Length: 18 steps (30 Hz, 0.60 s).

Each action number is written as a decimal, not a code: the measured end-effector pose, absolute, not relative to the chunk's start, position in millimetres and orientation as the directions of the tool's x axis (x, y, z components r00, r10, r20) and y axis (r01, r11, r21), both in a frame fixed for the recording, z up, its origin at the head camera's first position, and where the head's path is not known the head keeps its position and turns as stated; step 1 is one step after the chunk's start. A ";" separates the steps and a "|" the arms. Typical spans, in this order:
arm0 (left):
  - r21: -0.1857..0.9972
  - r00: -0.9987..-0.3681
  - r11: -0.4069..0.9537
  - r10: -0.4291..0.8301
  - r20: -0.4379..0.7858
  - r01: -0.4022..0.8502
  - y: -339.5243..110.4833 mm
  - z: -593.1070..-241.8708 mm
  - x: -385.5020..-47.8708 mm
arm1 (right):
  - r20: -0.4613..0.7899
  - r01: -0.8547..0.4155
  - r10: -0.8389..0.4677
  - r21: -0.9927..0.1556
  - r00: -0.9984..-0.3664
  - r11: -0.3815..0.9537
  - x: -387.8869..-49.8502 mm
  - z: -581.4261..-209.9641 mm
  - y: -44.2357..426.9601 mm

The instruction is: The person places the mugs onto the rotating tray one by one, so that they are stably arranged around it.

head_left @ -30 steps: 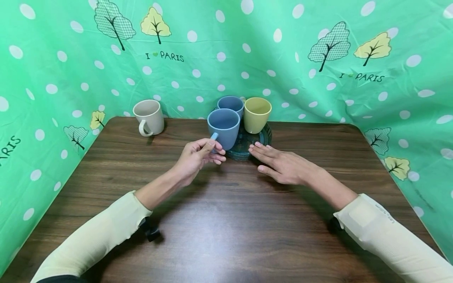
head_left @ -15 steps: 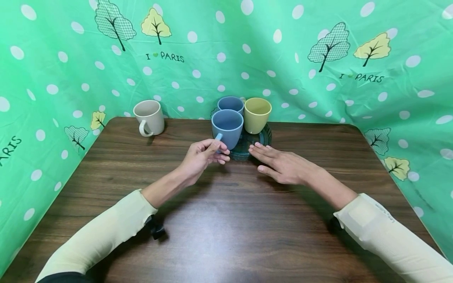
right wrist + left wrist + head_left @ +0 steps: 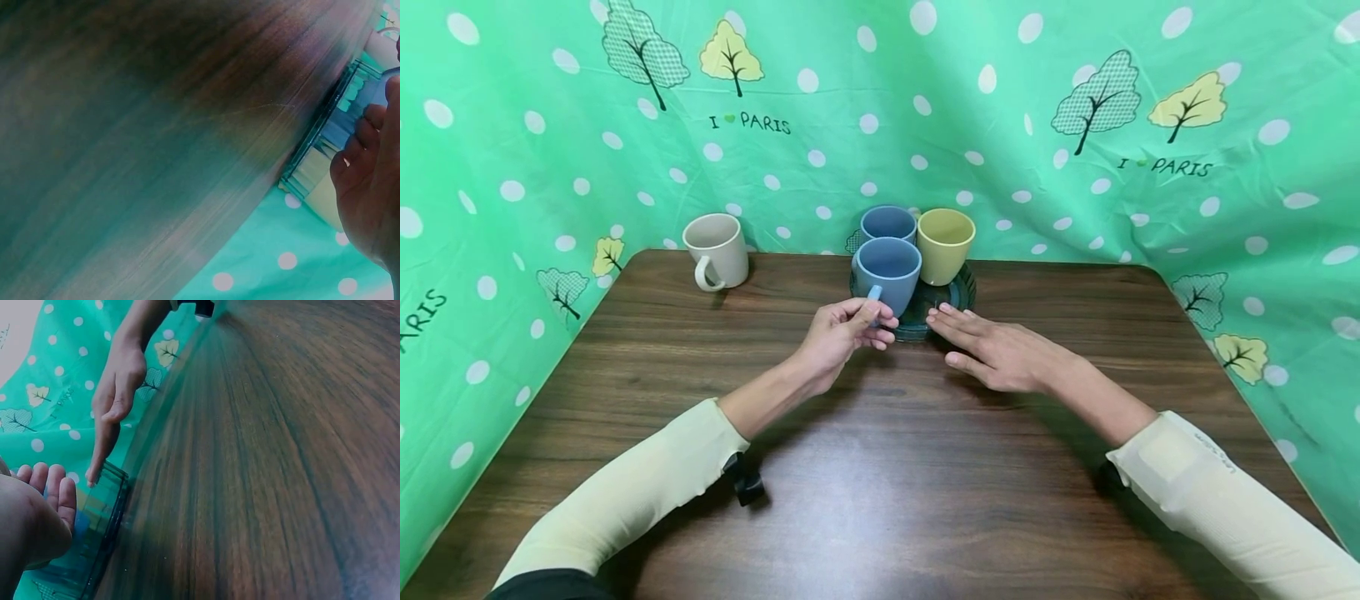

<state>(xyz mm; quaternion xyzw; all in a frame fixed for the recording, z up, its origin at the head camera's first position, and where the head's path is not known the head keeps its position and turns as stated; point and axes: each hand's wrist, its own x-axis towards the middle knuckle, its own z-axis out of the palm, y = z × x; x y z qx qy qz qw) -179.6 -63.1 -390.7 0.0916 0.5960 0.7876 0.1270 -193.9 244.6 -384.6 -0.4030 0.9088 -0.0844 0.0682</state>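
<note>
My left hand [image 3: 844, 337] pinches the handle of the front blue mug [image 3: 891, 275], which is upright over the left front part of a dark teal glass tray [image 3: 912, 333]. Whether its base touches the tray is hidden. Fingers straight, my right hand [image 3: 1000, 350] rests at the tray's front right edge. On the tray behind stand a second blue mug [image 3: 887, 221] and a yellow mug [image 3: 946, 242]. In the right wrist view the tray's clear wall [image 3: 322, 119] shows beside the right hand [image 3: 369, 169].
A light grey mug [image 3: 717, 250] stands at the table's back left, its handle toward the front. The brown wooden table [image 3: 880, 467] ends at a green dotted cloth [image 3: 820, 83] that hangs behind and at both sides.
My left hand has carried the front blue mug to the right and slightly nearer, further over the tray. The right hand has stayed at the tray's edge.
</note>
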 end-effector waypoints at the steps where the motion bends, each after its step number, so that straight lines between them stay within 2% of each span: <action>1: 0.962 -0.951 -0.258 0.309 -0.006 -0.090 -62.2 -391.6 -179.4 | -0.056 -0.722 -0.744 -0.207 -0.665 0.661 -193.8 -384.7 244.5; 18: 0.963 -0.971 -0.257 0.237 -0.024 -0.087 -48.7 -396.9 -178.1 | -0.061 -0.703 -0.730 -0.224 -0.681 0.675 -192.2 -384.2 245.0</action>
